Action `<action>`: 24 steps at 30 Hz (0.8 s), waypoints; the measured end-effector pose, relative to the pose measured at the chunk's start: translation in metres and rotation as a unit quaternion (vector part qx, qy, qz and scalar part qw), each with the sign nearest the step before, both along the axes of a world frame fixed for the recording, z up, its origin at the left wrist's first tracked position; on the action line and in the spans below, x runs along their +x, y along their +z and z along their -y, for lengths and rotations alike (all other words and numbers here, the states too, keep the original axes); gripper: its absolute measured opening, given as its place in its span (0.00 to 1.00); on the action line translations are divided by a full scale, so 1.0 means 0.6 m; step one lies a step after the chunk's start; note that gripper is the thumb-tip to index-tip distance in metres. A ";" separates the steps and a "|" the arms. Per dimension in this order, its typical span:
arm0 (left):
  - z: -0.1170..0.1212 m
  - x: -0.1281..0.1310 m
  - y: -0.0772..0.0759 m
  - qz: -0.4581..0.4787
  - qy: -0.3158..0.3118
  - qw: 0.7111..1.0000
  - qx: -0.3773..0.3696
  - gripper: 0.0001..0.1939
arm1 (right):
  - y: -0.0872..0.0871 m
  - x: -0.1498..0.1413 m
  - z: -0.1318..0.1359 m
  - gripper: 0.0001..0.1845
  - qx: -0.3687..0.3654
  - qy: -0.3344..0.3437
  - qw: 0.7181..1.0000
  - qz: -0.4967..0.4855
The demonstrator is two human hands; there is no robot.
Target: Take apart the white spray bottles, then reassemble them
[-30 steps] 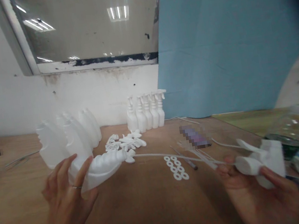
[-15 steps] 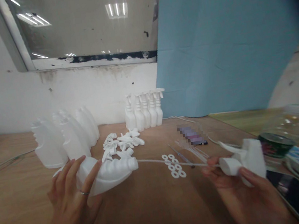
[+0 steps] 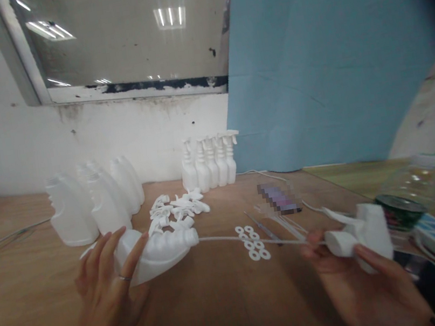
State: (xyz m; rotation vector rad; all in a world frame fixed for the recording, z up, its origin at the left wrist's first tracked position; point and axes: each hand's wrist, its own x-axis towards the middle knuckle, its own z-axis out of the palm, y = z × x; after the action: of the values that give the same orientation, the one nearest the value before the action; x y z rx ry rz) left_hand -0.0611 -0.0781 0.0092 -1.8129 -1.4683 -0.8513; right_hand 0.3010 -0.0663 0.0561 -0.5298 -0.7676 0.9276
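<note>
A white plastic bottle (image 3: 159,259) lies tilted on its side in my left hand (image 3: 107,283), whose fingers wrap over its body, with its neck pointing right. My right hand (image 3: 361,277) grips a white trigger sprayer head (image 3: 365,233) by its collar and body. From the sprayer a thin clear dip tube (image 3: 274,240) runs left to the bottle's mouth, where its tip meets or just enters the opening. Beneath the tube, several white ring washers (image 3: 253,245) lie on the table in two rows.
Several empty white bottles (image 3: 71,212) stand at the left, near a pile of sprayer heads (image 3: 179,208). Several assembled spray bottles (image 3: 211,164) line up by the wall. Loose tubes (image 3: 287,223), a thin pointed tool (image 3: 263,227) and a purple phone-like object (image 3: 279,197) lie right of centre. A large clear jar (image 3: 412,183) stands far right.
My right hand has shifted slightly right with the sprayer, drawing the tube a little away from the bottle. My left hand and the bottle have barely moved.
</note>
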 end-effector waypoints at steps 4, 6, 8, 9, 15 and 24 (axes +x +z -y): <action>0.009 0.017 -0.004 -0.006 -0.051 0.999 -0.010 0.42 | -0.023 -0.016 -0.003 0.11 -0.060 0.079 0.987 0.124; 0.016 0.034 -0.011 -0.004 -0.084 0.996 -0.025 0.41 | -0.039 -0.025 -0.002 0.14 -0.108 0.090 0.971 0.196; 0.022 0.053 -0.019 0.002 -0.121 0.992 -0.043 0.39 | -0.052 -0.031 0.002 0.17 -0.146 0.093 0.952 0.253; 0.025 0.063 -0.022 0.003 -0.140 0.989 -0.051 0.38 | -0.055 -0.034 0.005 0.19 -0.157 0.093 0.944 0.276; 0.022 0.085 -0.031 -0.063 -0.178 0.980 -0.065 0.39 | -0.046 -0.033 0.009 0.21 -0.120 0.098 0.910 0.384; 0.007 0.069 -0.038 -0.147 -0.180 0.973 0.001 0.33 | -0.056 -0.039 0.008 0.23 -0.129 0.135 0.887 0.421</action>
State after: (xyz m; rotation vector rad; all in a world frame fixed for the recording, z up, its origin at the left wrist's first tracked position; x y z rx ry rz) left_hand -0.0195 -0.0826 -0.0138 -2.1357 -0.9685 -0.7102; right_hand 0.2779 -0.0709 0.0223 -1.1170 -1.5427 1.0630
